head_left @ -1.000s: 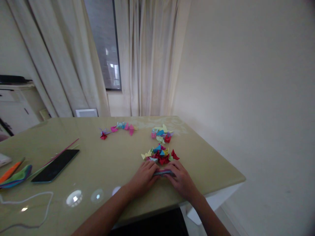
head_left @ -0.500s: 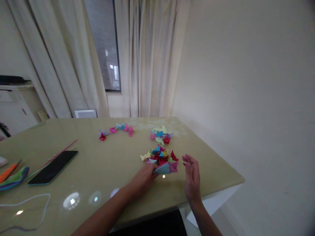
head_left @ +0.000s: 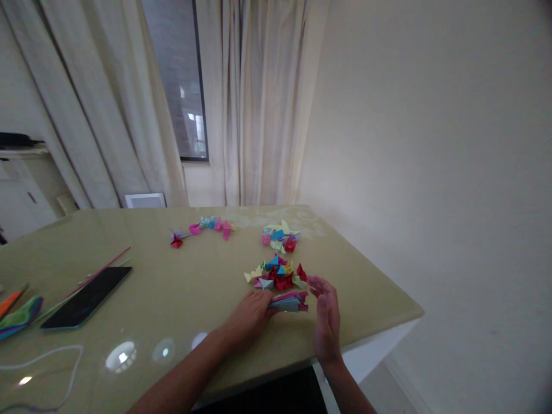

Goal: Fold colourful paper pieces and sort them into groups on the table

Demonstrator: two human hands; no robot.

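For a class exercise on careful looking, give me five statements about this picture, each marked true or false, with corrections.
1. The left hand holds folded paper. True.
2. The right hand is clenched into a fist. False: it is open, beside the folded paper.
3. A pile of colourful paper shapes lies just beyond the folded paper. True.
4. The black-screened device lies right of both hands. False: it lies to their left.
5. A white cord lies on the table. True.

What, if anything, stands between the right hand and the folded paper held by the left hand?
Nothing visible: an open gap separates the right hand from the folded paper in the left hand. The colourful paper pieces lie just beyond, not between.
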